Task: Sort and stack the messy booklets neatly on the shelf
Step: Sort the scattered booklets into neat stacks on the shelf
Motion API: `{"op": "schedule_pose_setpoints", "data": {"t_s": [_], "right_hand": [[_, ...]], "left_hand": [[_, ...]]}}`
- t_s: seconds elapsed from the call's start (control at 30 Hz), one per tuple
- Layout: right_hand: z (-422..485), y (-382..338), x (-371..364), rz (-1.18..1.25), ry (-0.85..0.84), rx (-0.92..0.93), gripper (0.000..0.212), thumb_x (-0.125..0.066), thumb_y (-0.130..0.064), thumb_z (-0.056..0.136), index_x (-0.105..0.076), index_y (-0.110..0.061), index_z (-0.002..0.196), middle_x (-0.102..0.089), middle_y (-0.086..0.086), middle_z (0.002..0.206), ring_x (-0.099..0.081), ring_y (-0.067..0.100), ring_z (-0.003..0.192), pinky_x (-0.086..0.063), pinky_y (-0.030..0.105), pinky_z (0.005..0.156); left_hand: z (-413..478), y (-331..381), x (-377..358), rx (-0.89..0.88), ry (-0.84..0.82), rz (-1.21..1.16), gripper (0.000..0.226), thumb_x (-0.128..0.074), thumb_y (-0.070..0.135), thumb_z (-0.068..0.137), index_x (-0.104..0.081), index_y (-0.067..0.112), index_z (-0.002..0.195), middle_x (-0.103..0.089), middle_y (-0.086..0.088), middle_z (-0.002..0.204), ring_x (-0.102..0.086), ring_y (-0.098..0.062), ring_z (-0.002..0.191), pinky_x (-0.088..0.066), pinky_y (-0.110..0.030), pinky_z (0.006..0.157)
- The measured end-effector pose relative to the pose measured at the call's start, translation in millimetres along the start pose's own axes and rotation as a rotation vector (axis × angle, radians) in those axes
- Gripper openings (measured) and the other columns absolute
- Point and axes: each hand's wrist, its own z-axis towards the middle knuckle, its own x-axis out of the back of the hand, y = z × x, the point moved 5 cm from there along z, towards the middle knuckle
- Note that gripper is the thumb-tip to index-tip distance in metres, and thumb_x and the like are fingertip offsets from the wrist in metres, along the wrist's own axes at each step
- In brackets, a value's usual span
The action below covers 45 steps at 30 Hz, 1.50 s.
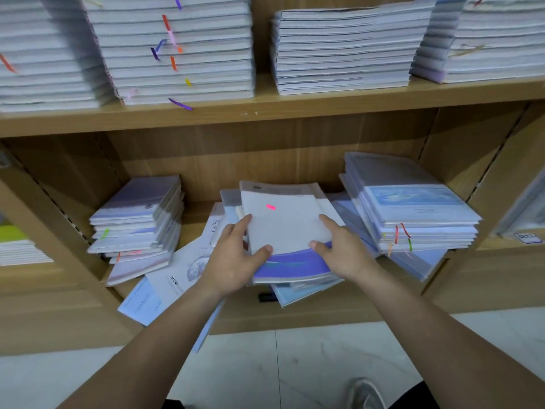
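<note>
A small pile of booklets (283, 228), topped by a white-and-purple cover with a pink tab, lies in the middle of the lower shelf (295, 302). My left hand (236, 255) grips its left edge, thumb on the cover. My right hand (339, 246) grips its right edge the same way. Loose booklets (165, 281) lie fanned out under and left of the pile, some hanging over the shelf's front edge. A rough stack (138, 219) stands at the left and a taller stack (413, 208) at the right.
The upper shelf (265, 110) carries tall stacks of white booklets with coloured ribbon markers. Wooden side panels close in the lower compartment on both sides. More booklets show in the neighbouring compartments. Pale tiled floor (295, 364) lies below, with a shoe near the bottom edge.
</note>
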Motion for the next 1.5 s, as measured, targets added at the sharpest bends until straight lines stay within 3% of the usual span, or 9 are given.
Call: {"op": "schedule_pose_setpoints", "data": {"t_s": [0.17,0.27,0.5,0.7,0.83,1.17,1.33,1.4,1.5], "right_hand": [[8,20,31,0.063,0.221,0.003,0.054,-0.062,-0.028,0.099,-0.045,-0.016,0.149,-0.056,0.010,0.142,-0.053,0.027,0.125,-0.042,0.028,0.093],[12,33,26,-0.004,0.151,-0.013,0.048,-0.059,-0.028,0.100,-0.050,-0.018,0.146,-0.052,0.010,0.144,-0.054,0.028,0.123,-0.042,0.029,0.094],[18,49,25,0.009,0.117,-0.017,0.045,-0.061,-0.024,0.099,-0.052,-0.023,0.143,-0.053,0.011,0.140,-0.055,0.028,0.118,-0.042,0.032,0.098],[15,59,27,0.024,0.097,-0.046,0.046,-0.061,-0.023,0.099,-0.051,-0.026,0.144,-0.051,0.008,0.141,-0.051,0.027,0.125,-0.041,0.031,0.099],[14,58,26,0.018,0.093,-0.042,0.046,-0.060,-0.025,0.100,-0.050,-0.028,0.144,-0.049,0.009,0.142,-0.051,0.028,0.127,-0.043,0.034,0.102],[9,58,30,0.028,0.073,-0.043,0.047,-0.063,-0.025,0.098,-0.052,-0.028,0.144,-0.048,0.006,0.146,-0.048,0.026,0.132,-0.038,0.028,0.103],[9,45,20,0.057,0.091,-0.012,0.047,-0.064,-0.028,0.097,-0.053,-0.026,0.143,-0.049,0.006,0.147,-0.046,0.024,0.135,-0.037,0.029,0.106],[13,39,15,0.069,0.101,-0.002,0.047,-0.064,-0.030,0.097,-0.053,-0.026,0.143,-0.049,0.006,0.147,-0.047,0.023,0.134,-0.039,0.029,0.104],[15,34,12,0.095,0.111,-0.008,0.049,-0.066,-0.029,0.096,-0.054,-0.023,0.143,-0.050,0.005,0.148,-0.051,0.022,0.131,-0.040,0.026,0.101]], "left_hand": [[7,22,-24,-0.071,-0.164,0.006,0.078,-0.065,0.047,0.091,-0.024,0.025,0.153,-0.049,0.011,0.131,-0.049,-0.012,0.124,-0.048,-0.031,0.097],[11,26,-34,-0.059,-0.189,0.064,0.082,-0.062,0.052,0.091,-0.018,0.027,0.156,-0.049,0.003,0.141,-0.048,-0.013,0.126,-0.047,-0.030,0.098],[3,11,-34,-0.058,-0.238,0.024,0.085,-0.067,0.063,0.081,-0.023,0.039,0.150,-0.047,0.012,0.141,-0.047,-0.011,0.128,-0.048,-0.030,0.098],[-9,18,-50,-0.117,-0.328,0.133,0.118,-0.072,0.069,0.071,0.002,0.035,0.156,-0.004,0.017,0.164,-0.019,-0.008,0.146,-0.035,-0.038,0.117],[-10,20,-53,-0.113,-0.328,0.188,0.122,-0.075,0.066,0.072,0.008,0.034,0.156,0.004,0.017,0.165,-0.015,-0.009,0.148,-0.035,-0.037,0.117],[-6,23,-53,-0.108,-0.266,0.285,0.119,-0.075,0.062,0.074,0.006,0.031,0.156,-0.001,0.013,0.166,-0.028,-0.011,0.144,-0.044,-0.035,0.110],[0,15,-24,-0.126,-0.204,0.164,0.094,-0.078,0.055,0.076,-0.021,0.038,0.148,-0.046,0.015,0.144,-0.047,-0.006,0.123,-0.054,-0.032,0.093],[1,12,-13,-0.123,-0.187,0.096,0.088,-0.078,0.049,0.078,-0.026,0.041,0.148,-0.046,0.020,0.138,-0.044,0.000,0.119,-0.051,-0.025,0.089],[2,10,-10,-0.147,-0.189,0.097,0.085,-0.078,0.043,0.081,-0.029,0.042,0.150,-0.036,0.016,0.152,-0.037,-0.002,0.131,-0.047,-0.029,0.103]]}}
